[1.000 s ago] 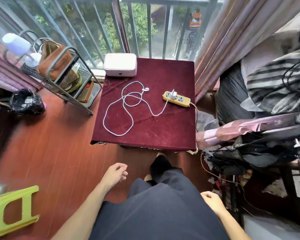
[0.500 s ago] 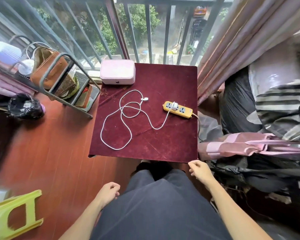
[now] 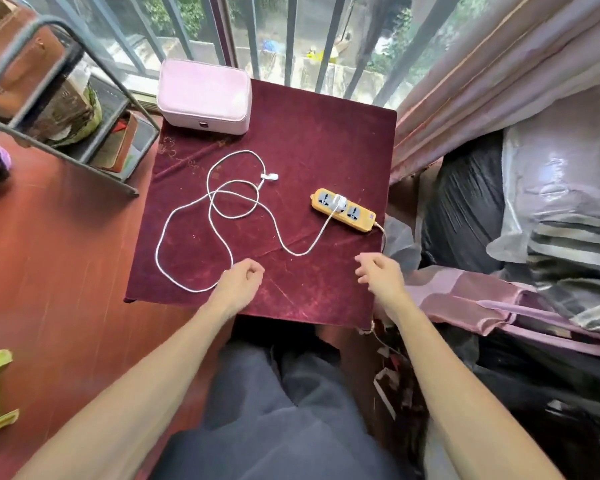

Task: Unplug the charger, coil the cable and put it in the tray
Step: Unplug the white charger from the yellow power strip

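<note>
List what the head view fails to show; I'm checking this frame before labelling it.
- Yellow power strip: its cord drops off the table's right edge; the wall end is hidden.
- Pink box: closed, contents unseen.
- White cable: left hand covers its near loop; contact unclear.
- Tray: none recognisable.
</note>
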Demonstrator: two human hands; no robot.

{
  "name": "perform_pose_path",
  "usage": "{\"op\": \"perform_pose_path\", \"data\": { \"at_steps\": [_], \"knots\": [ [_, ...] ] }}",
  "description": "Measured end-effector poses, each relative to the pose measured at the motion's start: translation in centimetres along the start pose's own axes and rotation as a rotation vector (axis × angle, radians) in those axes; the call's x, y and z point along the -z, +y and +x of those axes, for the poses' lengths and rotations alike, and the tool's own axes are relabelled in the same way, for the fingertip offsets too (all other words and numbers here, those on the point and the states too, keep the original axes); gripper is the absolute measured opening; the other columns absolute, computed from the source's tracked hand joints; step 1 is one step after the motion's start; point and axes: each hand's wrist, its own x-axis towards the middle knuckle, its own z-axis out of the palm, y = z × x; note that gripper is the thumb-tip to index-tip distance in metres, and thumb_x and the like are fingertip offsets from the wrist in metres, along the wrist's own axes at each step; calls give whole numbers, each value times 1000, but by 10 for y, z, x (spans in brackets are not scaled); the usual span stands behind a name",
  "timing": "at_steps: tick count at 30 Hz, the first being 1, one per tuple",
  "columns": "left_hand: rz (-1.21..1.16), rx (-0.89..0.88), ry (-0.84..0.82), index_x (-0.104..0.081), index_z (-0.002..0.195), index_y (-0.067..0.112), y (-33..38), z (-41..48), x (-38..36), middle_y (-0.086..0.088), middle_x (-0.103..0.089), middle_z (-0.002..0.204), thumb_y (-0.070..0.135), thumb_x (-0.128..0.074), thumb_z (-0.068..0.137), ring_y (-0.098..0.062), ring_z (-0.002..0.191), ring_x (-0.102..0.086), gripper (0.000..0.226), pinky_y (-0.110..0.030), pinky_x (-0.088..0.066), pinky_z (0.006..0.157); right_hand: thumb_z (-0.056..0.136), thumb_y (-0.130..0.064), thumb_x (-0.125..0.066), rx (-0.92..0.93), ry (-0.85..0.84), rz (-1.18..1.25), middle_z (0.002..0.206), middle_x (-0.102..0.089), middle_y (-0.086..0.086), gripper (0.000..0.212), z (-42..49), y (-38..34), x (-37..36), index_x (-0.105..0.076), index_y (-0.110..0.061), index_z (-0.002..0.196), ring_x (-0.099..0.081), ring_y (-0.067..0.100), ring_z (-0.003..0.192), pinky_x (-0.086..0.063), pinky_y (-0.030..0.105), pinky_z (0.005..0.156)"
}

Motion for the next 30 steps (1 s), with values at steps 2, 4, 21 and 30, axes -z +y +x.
{"op": "perform_pose_path", "data": {
  "at_steps": [2,4,21,30],
  "knots": [
    [34,-81,43,-67,96,30,28,33,-4,5,-72,85,29,-51,97,-14,75,-65,17,-30,-52,68,103,-36,-56,20,18,-9,84,-72,-1,26,37,-27,-1,-77,-22,97,-63,9,67,-44,20,59],
    [51,-163,85,-67,100,26,53,70,-10,5,-69,89,27,-52,98,-19,85,-66,16,-34,-53,78,105,-38,-51,39,60,-30,82,-70,0,34,75,-51,-4,-76,-15,101,-61,10,64,-42,22,57],
    [328,-615,84,-45,145,48,68,257,-80,1,-45,119,57,-67,88,-20,108,-46,62,-40,-40,101,83,-38,-85,162,-369,-1188,83,-73,2,30,211,-151,-47,-76,-18,103,-69,16,72,-56,29,61],
    [188,-584,57,-45,140,56,65,266,-86,4,-42,108,60,-70,81,-15,101,-35,64,-36,-30,100,88,-34,-78,496,-215,-1793,103,-69,6,43,187,-149,-80,-66,-9,120,-69,31,95,-44,36,70]
  ]
}}
